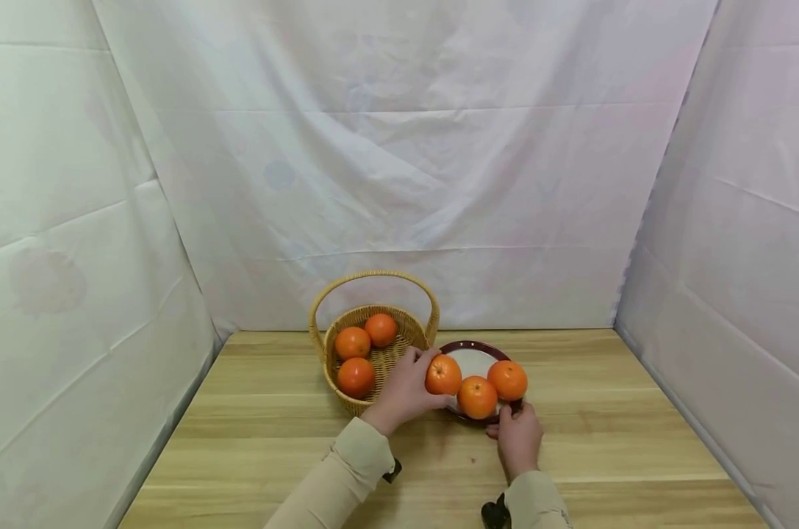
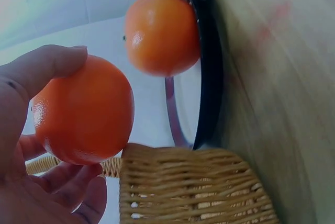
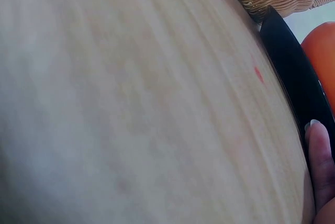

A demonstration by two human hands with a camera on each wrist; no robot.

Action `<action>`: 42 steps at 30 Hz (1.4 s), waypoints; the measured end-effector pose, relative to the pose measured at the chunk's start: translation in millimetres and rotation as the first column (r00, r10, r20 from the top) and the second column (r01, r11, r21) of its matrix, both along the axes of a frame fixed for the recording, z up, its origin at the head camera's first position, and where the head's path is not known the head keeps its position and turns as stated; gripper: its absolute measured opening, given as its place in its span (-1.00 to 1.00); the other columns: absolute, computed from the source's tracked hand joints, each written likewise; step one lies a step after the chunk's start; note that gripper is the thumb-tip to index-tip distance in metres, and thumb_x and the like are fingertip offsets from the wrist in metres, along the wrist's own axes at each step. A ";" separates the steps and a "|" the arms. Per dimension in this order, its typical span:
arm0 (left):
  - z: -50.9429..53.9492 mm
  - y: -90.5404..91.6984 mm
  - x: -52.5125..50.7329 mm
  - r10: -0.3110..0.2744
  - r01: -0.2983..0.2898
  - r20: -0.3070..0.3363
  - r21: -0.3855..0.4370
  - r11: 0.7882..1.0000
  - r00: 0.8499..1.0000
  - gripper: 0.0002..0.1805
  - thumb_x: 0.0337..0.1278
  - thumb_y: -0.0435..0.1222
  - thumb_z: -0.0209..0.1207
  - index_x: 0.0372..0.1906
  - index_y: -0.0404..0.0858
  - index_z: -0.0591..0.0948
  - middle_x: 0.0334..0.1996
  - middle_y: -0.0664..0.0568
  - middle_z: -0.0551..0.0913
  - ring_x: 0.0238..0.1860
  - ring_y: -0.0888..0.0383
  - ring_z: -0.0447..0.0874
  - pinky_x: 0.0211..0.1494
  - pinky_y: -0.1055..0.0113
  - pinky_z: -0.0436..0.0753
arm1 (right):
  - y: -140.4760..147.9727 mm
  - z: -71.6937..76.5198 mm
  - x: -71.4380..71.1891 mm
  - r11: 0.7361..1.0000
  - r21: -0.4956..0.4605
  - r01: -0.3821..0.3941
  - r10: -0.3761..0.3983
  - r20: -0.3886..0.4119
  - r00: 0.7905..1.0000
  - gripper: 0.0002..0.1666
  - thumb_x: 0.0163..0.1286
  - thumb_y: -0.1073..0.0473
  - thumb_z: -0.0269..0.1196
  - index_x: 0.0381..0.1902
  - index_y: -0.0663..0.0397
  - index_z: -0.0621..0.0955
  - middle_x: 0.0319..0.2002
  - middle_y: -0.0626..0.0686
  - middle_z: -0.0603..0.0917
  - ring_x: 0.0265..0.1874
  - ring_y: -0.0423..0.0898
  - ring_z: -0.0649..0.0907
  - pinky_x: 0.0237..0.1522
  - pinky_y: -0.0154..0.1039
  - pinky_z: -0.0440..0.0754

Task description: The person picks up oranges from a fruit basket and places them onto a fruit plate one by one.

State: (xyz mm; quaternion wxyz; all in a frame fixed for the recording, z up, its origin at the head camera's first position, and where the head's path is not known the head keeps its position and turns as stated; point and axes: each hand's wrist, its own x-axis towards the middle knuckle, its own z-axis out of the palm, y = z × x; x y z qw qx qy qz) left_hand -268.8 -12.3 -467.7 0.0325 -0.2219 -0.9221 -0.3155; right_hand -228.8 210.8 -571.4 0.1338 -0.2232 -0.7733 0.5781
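My left hand (image 1: pixel 407 389) grips an orange (image 1: pixel 443 375) between thumb and fingers. It holds the fruit over the left side of a round plate (image 1: pixel 448 347) with a dark rim and white inside, beside the wicker basket. In the left wrist view that orange (image 2: pixel 86 111) sits above the basket's edge, clear of the plate. Two more oranges lie on the plate, one at the front (image 1: pixel 476 397) and one at the right (image 1: pixel 508 380). At the plate's front right, my right hand (image 1: pixel 521 439) pinches the rim; the right wrist view shows a finger (image 3: pixel 319 143) against its dark outer side.
A wicker basket (image 1: pixel 399 308) with a tall arched handle (image 1: pixel 374 273) stands left of the plate, close to it. Three oranges lie inside, toward its left and back. Wooden tabletop (image 1: pixel 253 441) surrounds both, with white cloth walls (image 1: pixel 399 184) behind and at the sides.
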 end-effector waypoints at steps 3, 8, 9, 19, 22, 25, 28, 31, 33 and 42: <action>-4.7 1.7 2.8 -0.020 0.020 -0.017 -0.009 1.000 1.000 -0.08 -0.13 0.11 0.50 0.41 -0.03 0.44 0.09 -0.04 0.48 0.03 0.05 0.54 0.05 0.13 0.61 | 0.1 0.0 0.1 1.000 0.000 -0.002 0.002 0.002 1.000 -0.51 0.54 0.23 -0.06 0.29 0.47 0.37 -0.37 0.28 0.70 -0.62 -0.08 0.73 -0.52 -0.23 0.72; -7.9 5.7 8.9 -0.031 0.030 -0.018 -0.051 0.998 0.999 -0.09 -0.11 0.12 0.48 0.42 -0.02 0.45 0.09 -0.03 0.49 0.03 0.06 0.52 0.05 0.14 0.59 | 0.3 -0.2 0.1 1.000 -0.007 -0.003 0.003 0.014 1.000 -0.54 0.54 0.23 -0.06 0.24 0.45 0.39 -0.38 0.26 0.70 -0.62 -0.09 0.73 -0.51 -0.23 0.72; -8.0 6.8 10.1 -0.031 0.030 -0.015 -0.062 0.998 0.999 -0.10 -0.10 0.12 0.48 0.42 -0.01 0.45 0.09 -0.03 0.49 0.03 0.05 0.52 0.05 0.13 0.58 | 0.3 -0.1 0.1 1.000 -0.012 -0.005 0.005 0.015 1.000 -0.54 0.55 0.22 -0.07 0.25 0.45 0.39 -0.37 0.26 0.69 -0.62 -0.09 0.73 -0.51 -0.22 0.72; -10.5 16.2 13.1 -0.027 0.016 -0.070 -0.153 0.988 0.997 -0.13 -0.08 0.13 0.46 0.40 -0.01 0.47 0.11 -0.05 0.52 0.04 0.00 0.53 0.03 0.08 0.54 | 0.4 -0.2 -0.6 1.000 0.012 0.006 -0.006 -0.013 1.000 -0.53 0.53 0.23 -0.06 0.25 0.48 0.39 -0.39 0.27 0.68 -0.64 -0.08 0.73 -0.53 -0.24 0.71; -11.7 17.3 13.5 -0.023 0.011 -0.074 -0.168 0.986 0.997 -0.13 -0.08 0.13 0.45 0.40 -0.01 0.46 0.12 -0.05 0.52 0.06 -0.01 0.52 0.05 0.05 0.53 | 0.4 -1.2 -0.9 1.000 0.021 0.007 -0.007 -0.016 1.000 -0.55 0.53 0.24 -0.06 0.22 0.49 0.41 -0.38 0.28 0.68 -0.65 -0.09 0.73 -0.54 -0.24 0.71; -11.6 18.4 14.1 -0.019 0.006 -0.070 -0.174 0.985 0.997 -0.12 -0.07 0.13 0.45 0.42 -0.02 0.45 0.13 -0.07 0.52 0.08 -0.04 0.51 0.09 0.02 0.52 | 0.7 -1.7 -0.7 1.000 0.020 0.007 -0.007 -0.020 1.000 -0.56 0.53 0.24 -0.06 0.20 0.49 0.41 -0.38 0.28 0.68 -0.65 -0.10 0.73 -0.54 -0.25 0.71; -12.2 20.1 13.3 -0.014 0.000 -0.074 -0.187 0.982 0.997 -0.11 -0.07 0.14 0.45 0.42 -0.02 0.44 0.13 -0.07 0.52 0.10 -0.04 0.50 0.11 0.01 0.51 | 0.7 -0.9 -0.1 1.000 0.010 0.006 -0.006 -0.013 1.000 -0.55 0.54 0.23 -0.06 0.21 0.48 0.40 -0.41 0.24 0.68 -0.64 -0.10 0.73 -0.53 -0.25 0.71; -15.4 22.3 11.0 -0.020 -0.006 -0.107 -0.234 0.972 0.994 -0.12 -0.08 0.16 0.44 0.41 -0.02 0.46 0.12 -0.05 0.53 0.08 -0.03 0.49 0.10 0.02 0.50 | 0.8 -0.1 0.2 1.000 0.004 0.007 -0.007 0.000 1.000 -0.54 0.55 0.21 -0.07 0.22 0.47 0.40 -0.43 0.21 0.67 -0.63 -0.09 0.73 -0.53 -0.25 0.70; -18.3 24.1 9.5 -0.025 -0.012 -0.128 -0.281 0.960 0.991 -0.12 -0.09 0.19 0.43 0.39 0.00 0.48 0.12 -0.02 0.54 0.07 0.00 0.47 0.09 0.05 0.49 | 1.0 0.2 0.3 1.000 0.003 0.007 -0.007 0.004 1.000 -0.54 0.54 0.21 -0.07 0.23 0.46 0.40 -0.43 0.20 0.66 -0.63 -0.09 0.73 -0.53 -0.25 0.70; -22.0 31.8 9.0 -0.032 -0.024 -0.151 -0.353 0.935 0.988 -0.12 -0.10 0.22 0.42 0.39 0.03 0.48 0.09 0.05 0.55 0.07 0.05 0.45 0.10 0.09 0.42 | 0.5 1.3 0.9 1.000 -0.008 -0.004 0.004 0.014 1.000 -0.54 0.54 0.21 -0.08 0.24 0.46 0.39 -0.41 0.22 0.67 -0.61 -0.08 0.73 -0.51 -0.22 0.71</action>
